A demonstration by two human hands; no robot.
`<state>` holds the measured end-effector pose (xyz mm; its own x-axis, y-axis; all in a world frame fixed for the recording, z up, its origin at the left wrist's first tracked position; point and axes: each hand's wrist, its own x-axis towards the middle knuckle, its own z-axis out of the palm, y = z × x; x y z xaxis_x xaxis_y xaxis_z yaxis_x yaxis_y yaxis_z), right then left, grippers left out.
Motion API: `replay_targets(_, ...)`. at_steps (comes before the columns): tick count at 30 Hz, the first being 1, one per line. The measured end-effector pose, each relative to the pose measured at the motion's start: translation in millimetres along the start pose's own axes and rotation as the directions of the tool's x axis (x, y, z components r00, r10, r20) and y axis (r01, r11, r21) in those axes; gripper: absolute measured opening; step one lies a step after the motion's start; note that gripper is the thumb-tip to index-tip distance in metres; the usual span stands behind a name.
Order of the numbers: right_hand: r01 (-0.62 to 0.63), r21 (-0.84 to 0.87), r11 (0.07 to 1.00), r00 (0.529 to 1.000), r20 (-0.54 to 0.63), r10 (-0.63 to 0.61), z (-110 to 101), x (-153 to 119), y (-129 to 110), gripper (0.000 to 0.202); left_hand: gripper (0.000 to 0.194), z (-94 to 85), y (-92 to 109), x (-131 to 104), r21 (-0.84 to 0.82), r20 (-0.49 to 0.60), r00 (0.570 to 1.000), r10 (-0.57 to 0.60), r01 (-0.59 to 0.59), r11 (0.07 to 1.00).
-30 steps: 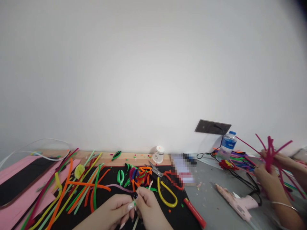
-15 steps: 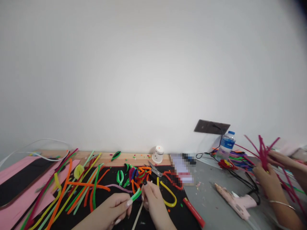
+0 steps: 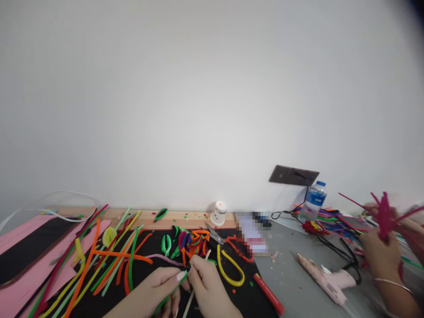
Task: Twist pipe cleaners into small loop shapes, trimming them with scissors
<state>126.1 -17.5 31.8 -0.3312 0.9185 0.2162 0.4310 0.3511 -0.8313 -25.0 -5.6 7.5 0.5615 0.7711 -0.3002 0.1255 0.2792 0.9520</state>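
Note:
My left hand [image 3: 164, 289] is closed, pinching a green pipe cleaner [image 3: 183, 279] between thumb and fingers. Against its tip, my right hand [image 3: 210, 285] is also closed, its thumb and forefinger pressed together on the same pipe cleaner; the exact grip is partly hidden. A pale thin stick [image 3: 189, 304] runs beneath the right hand. Just beyond the hands lies a pile of bent orange, green and purple pipe cleaner pieces [image 3: 195, 240] on the black mat [image 3: 261, 304]. Scissors [image 3: 217, 237] with red handles lie to the right of the pile, near a bent yellow pipe cleaner [image 3: 240, 276].
Loose pipe cleaners [image 3: 115, 260] spread at left beside pink sheets [image 3: 66, 260]. An upturned paper cup [image 3: 218, 214] stands by the wall. Right are a red tube-like item [image 3: 269, 293], a glue gun [image 3: 324, 278], a water bottle [image 3: 313, 201] and another person's hands [image 3: 380, 251] with magenta pipe cleaners.
My hands have come together, and the right has shifted slightly left. The green pipe cleaner now points down into the left hand. The other person's hands and magenta bundle moved right.

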Motion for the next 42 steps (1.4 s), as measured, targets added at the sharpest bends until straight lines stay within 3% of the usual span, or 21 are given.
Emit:
replay_targets(5, 0.074, -0.102, 0.992, 0.997, 0.002, -0.075, 0, -1, -1, 0.031, 0.049, 5.2, 7, -6, -0.112, 0.047, 0.999, -0.017, 0.022, 0.993)
replay_targets(11, 0.049, -0.15, 0.987, 0.999, 0.001, -0.049, 2, -1, -1, 0.03, 0.05, 7.1, 16, -18, -0.185, 0.017, 0.994, -0.109, 0.11, 0.977)
replay_targets(16, 0.038, -0.175, 0.984, 0.999, 0.027, -0.034, 3, -2, -1, 0.029, 0.052, 5.9, 2, -5, -0.129, 0.054, 0.994, -0.096, 0.103, 0.986)
replay_targets(20, 0.033, -0.205, 0.978, 0.999, 0.024, -0.028, 4, -1, 1, 0.027, 0.052, 7.4, -8, 2, -0.057, -0.033, 0.999, -0.036, 0.034, 0.998)
replay_targets(26, 0.025, -0.259, 0.965, 1.0, 0.019, -0.021, 4, -2, 6, 0.024, 0.053, 6.6, -3, -4, 0.048, -0.071, 0.997, -0.033, 0.036, 0.998)
replay_targets(34, 0.046, -0.284, 0.958, 0.999, 0.011, -0.045, 2, 0, 8, 0.023, 0.053, 4.0, -6, -1, 0.055, -0.029, 0.999, -0.027, 0.028, 0.998)
replay_targets(42, 0.048, -0.29, 0.956, 0.998, 0.057, -0.033, 3, -2, 9, 0.022, 0.047, 4.7, -12, 1, 0.084, -0.072, 0.997, -0.014, 0.02, 0.996)
